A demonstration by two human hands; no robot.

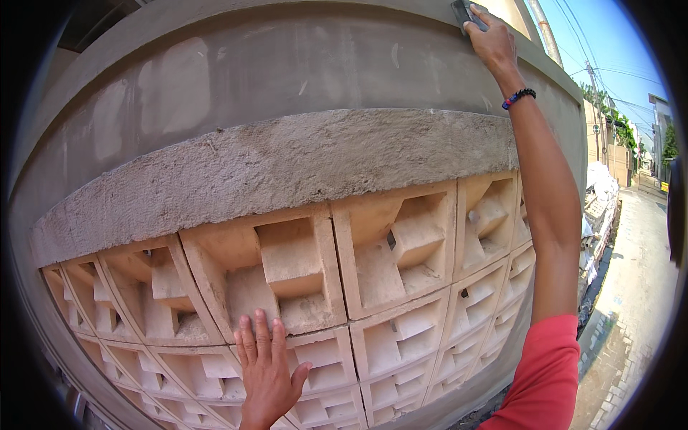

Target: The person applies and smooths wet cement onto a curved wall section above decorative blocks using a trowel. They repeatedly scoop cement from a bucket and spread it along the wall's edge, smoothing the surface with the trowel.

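At the top right, my right hand [491,39] grips a dark rectangular hand tool [462,16] against the upper grey plastered band of a wall [287,64]. A beaded bracelet circles that wrist, and my red sleeve shows low on the right. Below the smooth plaster runs a rough concrete strip [287,158], over a grid of cream decorative breeze blocks [387,258] with stepped openings. My left hand [269,365], fingers extended and apart, rests against the blocks near the bottom middle, holding nothing.
A narrow paved lane [623,287] runs away to the right. Beside the wall lie pale bags or sheeting [602,190]. Farther along are utility poles [595,115], overhead wires, plants and buildings [659,125]. A dark object [675,215] sits at the far right rim.
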